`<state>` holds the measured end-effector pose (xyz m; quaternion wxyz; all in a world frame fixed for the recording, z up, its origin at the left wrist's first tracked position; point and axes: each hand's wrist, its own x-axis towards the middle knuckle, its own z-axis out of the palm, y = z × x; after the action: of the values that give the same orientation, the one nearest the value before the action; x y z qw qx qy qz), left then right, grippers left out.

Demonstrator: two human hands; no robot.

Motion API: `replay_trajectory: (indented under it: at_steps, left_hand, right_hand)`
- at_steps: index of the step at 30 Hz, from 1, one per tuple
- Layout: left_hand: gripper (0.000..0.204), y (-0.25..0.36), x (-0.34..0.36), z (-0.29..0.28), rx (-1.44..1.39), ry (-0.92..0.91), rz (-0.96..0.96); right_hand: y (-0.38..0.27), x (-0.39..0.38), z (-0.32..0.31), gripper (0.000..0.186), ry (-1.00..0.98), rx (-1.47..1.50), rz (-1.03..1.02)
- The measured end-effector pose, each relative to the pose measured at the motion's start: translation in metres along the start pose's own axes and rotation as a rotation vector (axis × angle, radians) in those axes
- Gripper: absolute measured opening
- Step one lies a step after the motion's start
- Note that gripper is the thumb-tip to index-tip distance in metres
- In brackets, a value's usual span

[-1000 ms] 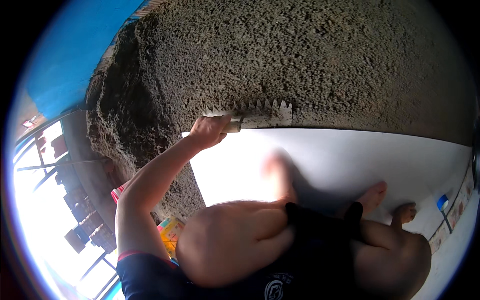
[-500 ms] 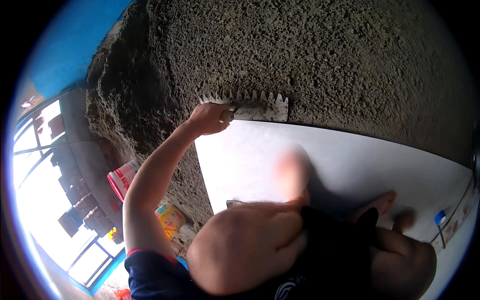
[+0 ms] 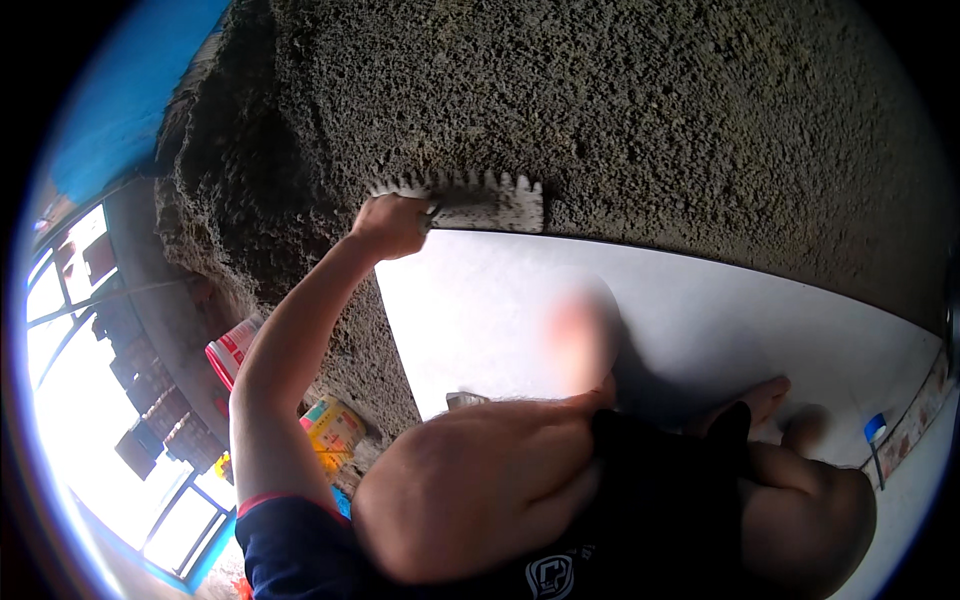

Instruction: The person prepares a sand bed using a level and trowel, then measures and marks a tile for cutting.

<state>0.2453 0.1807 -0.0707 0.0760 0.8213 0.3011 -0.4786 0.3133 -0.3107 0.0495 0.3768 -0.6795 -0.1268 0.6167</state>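
Two bare knees, the left [image 3: 450, 500] and the right [image 3: 820, 510], come nearest, folded up against a dark shirt [image 3: 660, 510]. Just beyond them are what look like two bare feet, a blurred one [image 3: 585, 340] and a clearer one [image 3: 765, 400], set on one white slab [image 3: 470, 310], probably because it gives firmer footing than wet mix. One dark blurred shape past the right knee seems to be the right hand [image 3: 806, 430]; I cannot tell how its fingers stand. One small grey metal piece [image 3: 466, 400] shows partly behind the left knee, and one blue-headed tool [image 3: 875, 430] lies at far right. Farther out, the left hand [image 3: 393, 226] has its fingers wrapped around one notched trowel [image 3: 490, 207], which sits along the slab's far edge, plain side toward the slab and teeth toward the mortar [image 3: 620, 120], likely so the straight side can follow that border. The teeth are too smeared to count surely. Off left stand one red-and-white bucket [image 3: 232, 350] and one yellow package [image 3: 332, 432]; beyond are bright framed openings [image 3: 185, 525], their number unclear.
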Motion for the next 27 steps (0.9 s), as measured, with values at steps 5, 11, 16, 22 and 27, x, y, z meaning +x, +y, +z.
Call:
replay_trajectory:
  at_steps: [5,11,16,22,27]
  left_hand:
    - [0.023,-0.058,-0.002,0.019,0.072,0.097,-0.004]
    - [0.02,-0.069,0.001,0.025,0.081,0.136,0.029]
    - [0.019,-0.069,0.0,0.03,0.02,0.252,0.071]
    - [0.009,-0.078,-0.005,0.031,-0.099,0.424,0.212]
    - [0.01,-0.085,-0.011,-0.007,-0.164,0.724,0.23]
  right_hand:
    - [-0.001,0.007,0.0,0.057,0.011,0.013,0.015]
    - [-0.006,0.016,0.008,0.058,-0.001,0.038,0.012]
    - [-0.013,0.026,0.019,0.058,0.0,0.068,-0.016]
    - [-0.013,0.034,0.026,0.059,0.0,0.08,-0.043]
    - [-0.015,0.039,0.037,0.059,0.007,0.084,-0.078]
